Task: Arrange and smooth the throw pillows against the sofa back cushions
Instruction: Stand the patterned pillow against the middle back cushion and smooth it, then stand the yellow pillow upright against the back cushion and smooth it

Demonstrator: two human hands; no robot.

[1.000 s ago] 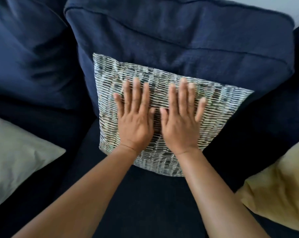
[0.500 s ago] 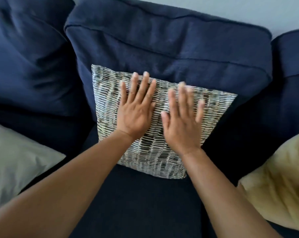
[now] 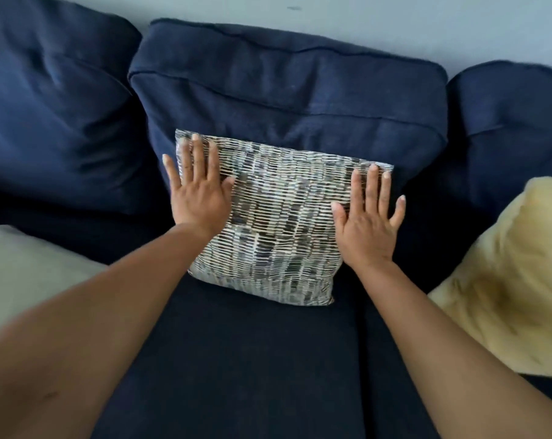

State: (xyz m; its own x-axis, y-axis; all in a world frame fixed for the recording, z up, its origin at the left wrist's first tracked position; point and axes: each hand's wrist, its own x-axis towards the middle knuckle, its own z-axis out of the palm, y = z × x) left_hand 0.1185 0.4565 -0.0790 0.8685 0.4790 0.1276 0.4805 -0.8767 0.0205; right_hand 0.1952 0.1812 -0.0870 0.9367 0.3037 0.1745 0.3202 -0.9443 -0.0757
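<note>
Leaning upright against the middle navy back cushion [image 3: 287, 99], at picture centre: patterned throw pillow [image 3: 277, 223], roughly square with no clear long axis, top edge tilting down toward 3 o'clock, bottom corner pointing toward 5 o'clock, resting on the navy seat cushion [image 3: 236, 359]. Pressing flat on its 9 o'clock edge: left hand [image 3: 198, 194], fully open, fingers spread toward 12, gripping nothing. Pressing flat on its 3 o'clock edge: right hand [image 3: 368, 223], likewise open. Lying at 8 o'clock: pale pillow [image 3: 24, 280]. At 4 o'clock: yellow pillow [image 3: 502, 280].
</note>
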